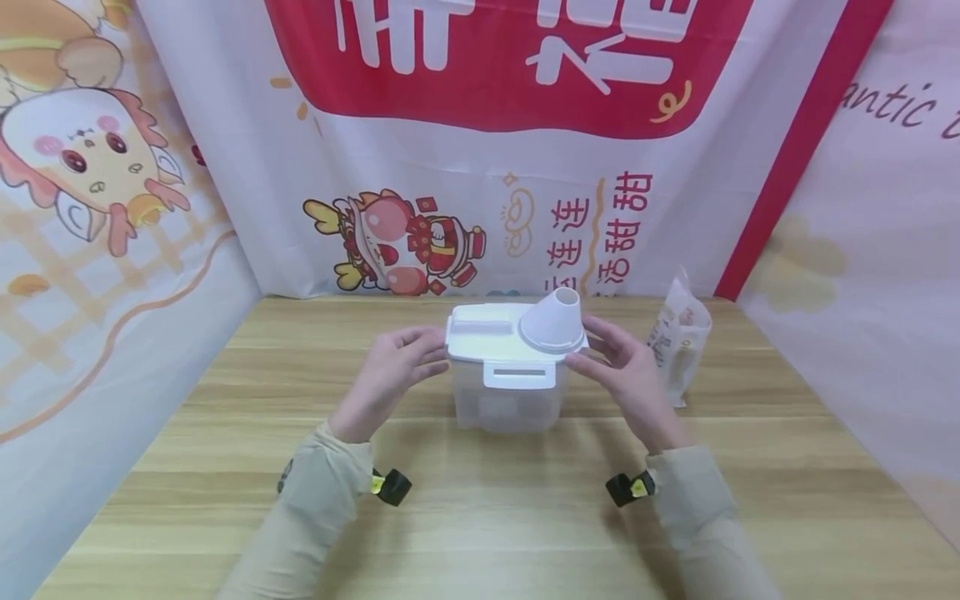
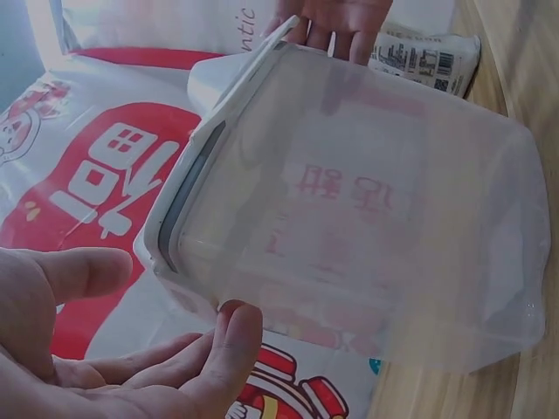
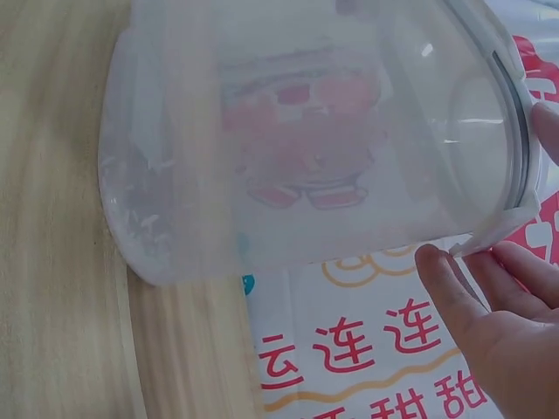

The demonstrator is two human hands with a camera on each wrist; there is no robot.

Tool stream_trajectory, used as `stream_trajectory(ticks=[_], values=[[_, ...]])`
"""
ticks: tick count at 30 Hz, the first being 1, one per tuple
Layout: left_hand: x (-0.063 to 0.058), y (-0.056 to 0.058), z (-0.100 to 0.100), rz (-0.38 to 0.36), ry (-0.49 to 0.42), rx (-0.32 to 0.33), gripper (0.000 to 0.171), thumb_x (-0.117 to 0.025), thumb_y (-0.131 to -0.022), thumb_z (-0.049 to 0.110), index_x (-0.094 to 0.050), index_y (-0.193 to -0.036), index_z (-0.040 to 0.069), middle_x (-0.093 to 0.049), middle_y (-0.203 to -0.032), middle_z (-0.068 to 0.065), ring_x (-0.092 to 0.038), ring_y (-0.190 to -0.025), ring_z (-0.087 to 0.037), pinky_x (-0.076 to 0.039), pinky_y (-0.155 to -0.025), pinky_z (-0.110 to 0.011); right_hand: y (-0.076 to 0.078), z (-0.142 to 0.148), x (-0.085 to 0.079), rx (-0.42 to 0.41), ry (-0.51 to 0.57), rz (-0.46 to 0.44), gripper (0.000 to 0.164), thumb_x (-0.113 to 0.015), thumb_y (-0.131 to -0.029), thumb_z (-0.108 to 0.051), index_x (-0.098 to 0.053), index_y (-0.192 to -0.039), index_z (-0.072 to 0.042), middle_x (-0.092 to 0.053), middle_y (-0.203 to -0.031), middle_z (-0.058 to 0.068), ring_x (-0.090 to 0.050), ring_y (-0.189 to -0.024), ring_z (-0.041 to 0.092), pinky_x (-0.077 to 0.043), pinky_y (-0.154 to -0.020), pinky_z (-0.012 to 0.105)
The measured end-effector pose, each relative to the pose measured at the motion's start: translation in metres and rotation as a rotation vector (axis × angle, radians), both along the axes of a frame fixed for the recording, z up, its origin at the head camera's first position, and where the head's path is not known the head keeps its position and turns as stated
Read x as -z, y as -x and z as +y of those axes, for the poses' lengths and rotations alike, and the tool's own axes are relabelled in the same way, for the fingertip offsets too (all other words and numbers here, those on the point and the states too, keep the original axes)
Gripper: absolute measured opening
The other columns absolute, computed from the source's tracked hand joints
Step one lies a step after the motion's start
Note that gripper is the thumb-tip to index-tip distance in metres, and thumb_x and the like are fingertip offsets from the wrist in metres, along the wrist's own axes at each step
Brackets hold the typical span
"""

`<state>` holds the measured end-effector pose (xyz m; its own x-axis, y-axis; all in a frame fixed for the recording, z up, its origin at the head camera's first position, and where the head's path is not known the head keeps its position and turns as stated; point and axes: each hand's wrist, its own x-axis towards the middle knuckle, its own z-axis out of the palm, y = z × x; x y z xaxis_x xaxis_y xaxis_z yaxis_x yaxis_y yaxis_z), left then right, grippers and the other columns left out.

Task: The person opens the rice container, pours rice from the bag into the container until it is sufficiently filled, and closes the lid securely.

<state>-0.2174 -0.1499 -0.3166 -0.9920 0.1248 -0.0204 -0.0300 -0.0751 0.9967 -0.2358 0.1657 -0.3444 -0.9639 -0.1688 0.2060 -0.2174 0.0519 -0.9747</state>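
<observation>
A clear plastic container [image 1: 506, 400] with a white lid [image 1: 483, 333] stands upright on the wooden table [image 1: 480, 517]. A white cone-shaped spout [image 1: 555, 321] rises from the lid's right side. My left hand [image 1: 420, 357] is at the lid's left edge with its fingers nearly straight, fingertips on or just off the rim. My right hand [image 1: 594, 348] touches the lid's right edge below the spout with extended fingers. In the left wrist view the left hand [image 2: 131, 349] lies relaxed beside the container [image 2: 367, 218]. In the right wrist view the right hand's fingertips [image 3: 437, 271] meet the lid's corner on the container [image 3: 306, 131].
A sealed clear bag [image 1: 678, 337] with printed labels stands to the right of the container, close to my right hand; it also shows in the left wrist view [image 2: 428, 57]. Printed banners wall the table at the back and on both sides. Bare wood stretches in front of the container.
</observation>
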Motion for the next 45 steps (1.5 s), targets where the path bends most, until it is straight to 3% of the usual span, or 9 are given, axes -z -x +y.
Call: stream_trajectory(ticks=[11, 25, 45], values=[[0.012, 0.001, -0.001, 0.017, 0.047, -0.005, 0.043, -0.064, -0.098, 0.017, -0.056, -0.132, -0.008, -0.059, -0.128, -0.021, -0.061, -0.113, -0.029, -0.050, -0.097, -0.038, -0.002, -0.003, 0.011, -0.008, -0.010, 0.014, 0.069, -0.079, -0.085, -0.027, -0.047, -0.145, -0.013, -0.049, -0.145, 0.003, -0.047, -0.130, 0.021, -0.044, -0.102, 0.030], [0.010, 0.002, 0.003, 0.007, 0.015, -0.037, 0.043, -0.064, -0.098, 0.016, -0.055, -0.131, -0.009, -0.059, -0.127, -0.022, -0.062, -0.113, -0.029, -0.051, -0.094, -0.035, 0.000, -0.009, 0.017, -0.002, 0.028, 0.087, 0.063, -0.075, -0.089, -0.020, -0.046, -0.144, -0.010, -0.050, -0.143, 0.005, -0.048, -0.128, 0.023, -0.042, -0.103, 0.026], [0.004, 0.005, 0.000, -0.020, 0.037, -0.032, 0.042, -0.066, -0.097, 0.018, -0.057, -0.131, -0.005, -0.061, -0.127, -0.018, -0.062, -0.112, -0.027, -0.051, -0.095, -0.036, 0.002, -0.012, 0.016, 0.034, 0.062, 0.055, 0.065, -0.075, -0.089, -0.022, -0.044, -0.145, -0.010, -0.047, -0.146, 0.006, -0.046, -0.129, 0.023, -0.040, -0.104, 0.024]])
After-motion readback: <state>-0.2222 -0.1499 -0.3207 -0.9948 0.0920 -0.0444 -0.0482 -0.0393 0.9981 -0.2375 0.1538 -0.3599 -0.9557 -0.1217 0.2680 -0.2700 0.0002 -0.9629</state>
